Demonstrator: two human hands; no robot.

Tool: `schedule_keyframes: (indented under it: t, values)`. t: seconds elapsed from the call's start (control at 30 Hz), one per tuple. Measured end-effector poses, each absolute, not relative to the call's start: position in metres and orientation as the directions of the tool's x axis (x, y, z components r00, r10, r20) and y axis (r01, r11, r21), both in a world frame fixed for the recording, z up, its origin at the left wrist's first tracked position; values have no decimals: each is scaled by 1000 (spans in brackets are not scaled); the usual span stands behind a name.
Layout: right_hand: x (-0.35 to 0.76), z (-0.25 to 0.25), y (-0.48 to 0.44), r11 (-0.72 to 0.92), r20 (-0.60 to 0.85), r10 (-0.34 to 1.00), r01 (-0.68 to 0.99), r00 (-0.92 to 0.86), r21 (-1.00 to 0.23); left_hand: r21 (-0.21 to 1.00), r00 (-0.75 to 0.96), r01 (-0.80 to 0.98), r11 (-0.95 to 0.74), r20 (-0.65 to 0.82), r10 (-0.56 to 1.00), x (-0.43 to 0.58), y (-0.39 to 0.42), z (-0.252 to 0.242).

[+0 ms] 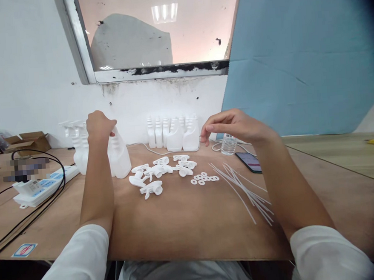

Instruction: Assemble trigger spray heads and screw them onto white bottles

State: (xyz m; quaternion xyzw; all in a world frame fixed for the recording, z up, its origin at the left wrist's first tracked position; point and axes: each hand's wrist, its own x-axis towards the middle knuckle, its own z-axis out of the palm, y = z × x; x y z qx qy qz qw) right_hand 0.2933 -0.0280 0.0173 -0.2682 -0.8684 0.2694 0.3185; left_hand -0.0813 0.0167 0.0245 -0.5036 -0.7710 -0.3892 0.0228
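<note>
My left hand (99, 125) is closed at the top of a white spray bottle (120, 158) at the left of the table; its fingers are mostly hidden behind the hand. Beside it stand more white spray bottles with trigger heads (78, 141), partly covered by my forearm. My right hand (232, 124) hovers palm-down with loosely bent fingers and nothing in them, near a clear ridged cup (228, 144). Between the hands lie several white trigger spray heads (157, 170), small white ring washers (201, 182) and a loose bunch of thin white tubes (246, 189).
Several white bottles without heads (175, 134) stand in a row against the wall. A phone (249, 162) lies at the right beside white cables. A power strip (43, 188) with black cords and a cardboard box (30, 142) occupy the left side.
</note>
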Motion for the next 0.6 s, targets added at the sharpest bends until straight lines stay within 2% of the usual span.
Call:
schedule_keyframes:
  t: [0.13,0.3,0.37,0.43,0.5,0.57,0.6]
  values:
    - [296,18,-29,639,194,635,366,-748,-677,560,-473,807,188,421,774,-80,10,26]
    - [298,15,-22,490,-194,629,577,-753,-653,576,-499,797,184,454,738,-74,-14,34]
    - [298,11,-16,477,-273,631,640,-727,-603,560,-499,809,181,490,715,-69,-28,40]
    - [297,4,-6,489,-270,661,674,-701,-554,525,-458,838,150,525,717,-63,-42,43]
    - [294,-9,5,510,-247,693,702,-678,-496,453,-330,889,60,544,771,-54,-51,40]
    - [290,-28,15,526,-266,709,741,-653,-417,334,-80,936,-109,503,860,-42,-54,28]
    - [288,-39,19,529,-291,712,761,-639,-376,273,81,937,-218,439,895,-37,-54,19]
